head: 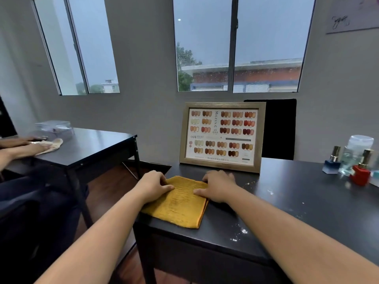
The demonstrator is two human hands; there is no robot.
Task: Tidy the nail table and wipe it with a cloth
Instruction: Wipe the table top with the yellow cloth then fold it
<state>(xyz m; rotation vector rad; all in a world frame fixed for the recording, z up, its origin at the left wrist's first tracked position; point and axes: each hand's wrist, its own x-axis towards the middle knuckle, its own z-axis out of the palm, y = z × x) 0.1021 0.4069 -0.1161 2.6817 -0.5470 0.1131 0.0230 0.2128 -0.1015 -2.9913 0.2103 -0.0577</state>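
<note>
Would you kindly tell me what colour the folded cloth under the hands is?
Mustard yellow; the cloth shows best in the head view.

Left hand (154, 186), right hand (218, 185) — holding yellow cloth (180, 208)

Both forearms reach forward, left hand (154, 186) and right hand (218, 185) palm-down, fingers curled, thumbs pinching the cloth (180, 203).

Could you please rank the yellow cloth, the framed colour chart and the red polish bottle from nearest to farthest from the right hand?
1. yellow cloth, touched by the right hand.
2. framed colour chart, just behind it.
3. red polish bottle, far right on the table.
</note>
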